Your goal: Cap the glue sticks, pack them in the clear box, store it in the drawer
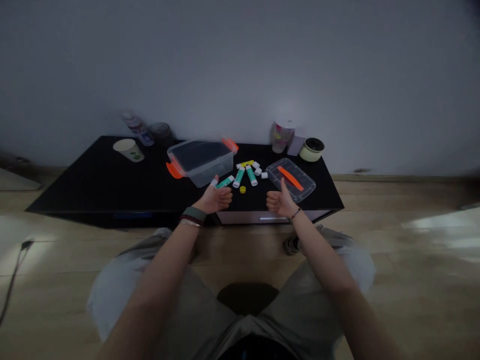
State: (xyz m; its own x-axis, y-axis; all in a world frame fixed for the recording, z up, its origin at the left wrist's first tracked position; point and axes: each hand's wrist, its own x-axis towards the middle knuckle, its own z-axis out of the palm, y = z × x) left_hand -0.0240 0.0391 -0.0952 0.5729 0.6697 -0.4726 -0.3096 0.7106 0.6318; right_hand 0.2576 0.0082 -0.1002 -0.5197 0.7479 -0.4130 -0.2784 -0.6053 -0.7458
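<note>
1. Low black table [93, 175] spanning the scene, and what a crowded top!
2. Biggest piece on it: a clear plastic box [212, 172] with orange clip handles, just left of the small items.
3. Over to the right, a clear plastic lid [276, 172] flat on the table, one orange strip [290, 178] lying inside it.
4. Along the back, three more containers: a paper cup [128, 150], a printed plastic cup [282, 137], a cream pot [311, 150].
5. Between box and lid, three teal-labelled glue sticks [238, 177], one yellow stick [245, 163], about four white caps [258, 171], one yellow cap [242, 189].
6. Left hand [215, 199] right beside the nearest glue stick, fingers clenched, thumb up, nothing visibly gripped!
7. Right hand [280, 202] at the lid's near edge, same tight fist, thumb raised, nothing visibly gripped.
</note>
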